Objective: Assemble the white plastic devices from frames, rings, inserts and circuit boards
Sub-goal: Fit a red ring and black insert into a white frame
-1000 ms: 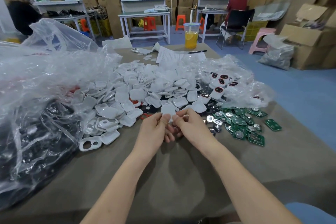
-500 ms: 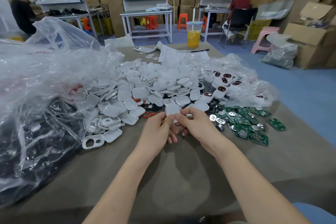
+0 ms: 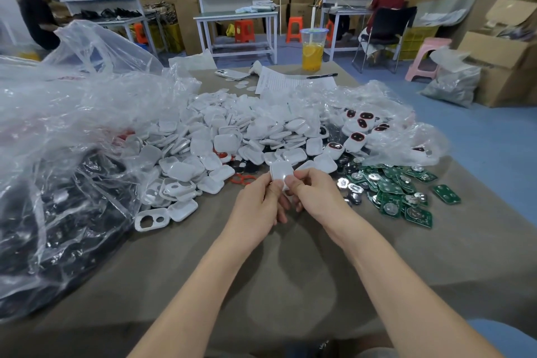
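Observation:
My left hand (image 3: 258, 202) and my right hand (image 3: 315, 196) meet above the table's middle and together pinch one white plastic device (image 3: 279, 173), thumbs pressed on its near face. Behind them lies a heap of white shells (image 3: 232, 136). A white frame with two holes (image 3: 151, 219) rests at the heap's near left edge. Red rings (image 3: 243, 179) lie just left of my hands. Green circuit boards (image 3: 401, 195) with coin cells spread to the right. Finished devices with dark red-rimmed inserts (image 3: 359, 125) sit on clear plastic at the back right.
A large clear plastic bag of dark parts (image 3: 58, 183) fills the left side. At the far end stand a cup of orange drink (image 3: 312, 49), a paper sheet with a pen (image 3: 290, 81) and a phone (image 3: 232, 74). Brown table cloth (image 3: 290, 270) lies below my arms.
Both hands stay together on the white device with only slight finger shifts. The camera has tilted a little.

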A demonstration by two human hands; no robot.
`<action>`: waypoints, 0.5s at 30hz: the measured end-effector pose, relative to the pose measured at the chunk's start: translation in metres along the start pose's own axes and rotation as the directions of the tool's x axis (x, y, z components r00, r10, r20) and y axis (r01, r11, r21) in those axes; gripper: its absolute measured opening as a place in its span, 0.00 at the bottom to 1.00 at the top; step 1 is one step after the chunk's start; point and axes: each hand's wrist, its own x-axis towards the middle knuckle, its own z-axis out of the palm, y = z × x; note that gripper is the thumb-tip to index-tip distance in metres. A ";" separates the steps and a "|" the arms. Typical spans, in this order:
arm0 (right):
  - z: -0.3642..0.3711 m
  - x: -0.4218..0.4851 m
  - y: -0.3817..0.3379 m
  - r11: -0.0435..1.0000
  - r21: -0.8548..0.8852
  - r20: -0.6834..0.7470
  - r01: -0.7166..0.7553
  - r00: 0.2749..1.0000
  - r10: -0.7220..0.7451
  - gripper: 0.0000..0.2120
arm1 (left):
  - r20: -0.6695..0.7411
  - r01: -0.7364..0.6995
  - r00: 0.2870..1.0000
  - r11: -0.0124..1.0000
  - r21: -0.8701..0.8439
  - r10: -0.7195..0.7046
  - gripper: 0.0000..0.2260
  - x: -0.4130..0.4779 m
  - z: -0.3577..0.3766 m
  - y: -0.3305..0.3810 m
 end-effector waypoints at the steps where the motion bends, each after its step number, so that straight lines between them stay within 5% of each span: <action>1: -0.003 0.002 0.000 1.000 -0.002 0.031 -0.013 0.999 0.013 0.05 | 0.035 0.023 0.999 0.998 -0.052 -0.022 0.12 0.001 -0.003 0.001; 6: -0.015 0.012 -0.008 0.997 0.028 0.237 -0.074 0.969 0.066 0.07 | 0.121 0.188 0.979 0.962 -0.198 -0.167 0.21 0.012 -0.024 0.009; 10: -0.020 0.020 -0.019 0.988 -0.153 0.410 -0.029 0.907 0.091 0.08 | 0.188 0.185 0.970 0.971 -0.151 -0.155 0.13 0.017 -0.034 0.012; 15: -0.009 0.034 -0.026 0.978 -0.206 0.328 0.021 0.943 0.049 0.06 | 0.225 0.281 0.949 0.916 -0.285 -0.221 0.13 0.027 -0.037 0.010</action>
